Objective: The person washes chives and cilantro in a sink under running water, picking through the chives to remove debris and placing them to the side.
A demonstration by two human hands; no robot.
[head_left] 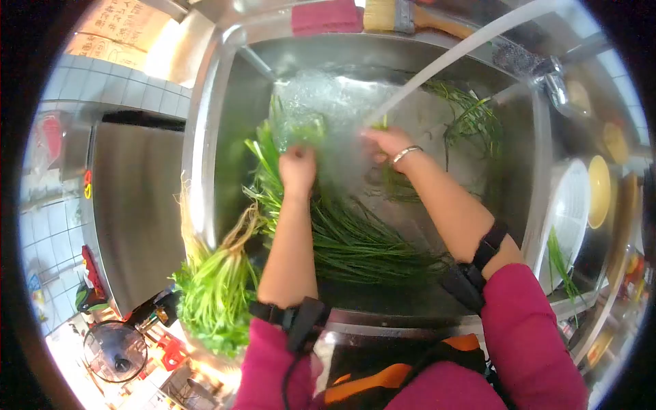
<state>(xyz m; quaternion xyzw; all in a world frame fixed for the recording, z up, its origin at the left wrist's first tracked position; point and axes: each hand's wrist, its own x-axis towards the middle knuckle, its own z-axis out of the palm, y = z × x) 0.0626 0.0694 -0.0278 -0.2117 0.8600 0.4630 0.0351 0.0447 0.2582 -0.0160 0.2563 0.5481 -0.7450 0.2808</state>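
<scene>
**Inspector:** Report on the hands.

**Assistant:** Both are down in the steel sink (205,137). The left hand (298,169) is closed in a fist around a bunch of long green stalks (355,239), gripping them near their upper end. The right hand (387,142) rests just beside the stream of water (451,58), with a bracelet (406,154) on the wrist. Its fingers are curled downward into the splash; whether they grip anything cannot be told, as the foam hides the fingertips.

**Inspector:** Where do the stalks lie?

**Assistant:** In the basin, fanned from the left hand down toward the near wall of the sink, between the two forearms. A second clump of greens (471,119) lies in the far right corner of the basin, well apart from the hands. A third bundle, with pale roots (219,273), hangs over the sink's left rim, outside the basin.

**Inspector:** The water?

**Assistant:** It runs from a tap (553,78) at the upper right, slanting down to land between the hands.

**Inspector:** Surroundings?

**Assistant:** A red cloth (326,17) and a brush (410,17) sit on the far ledge. A white plate (570,212) and a yellow bowl (600,191) stand to the right of the sink. Both sleeves (526,335) are magenta, with dark straps at the forearms.
</scene>
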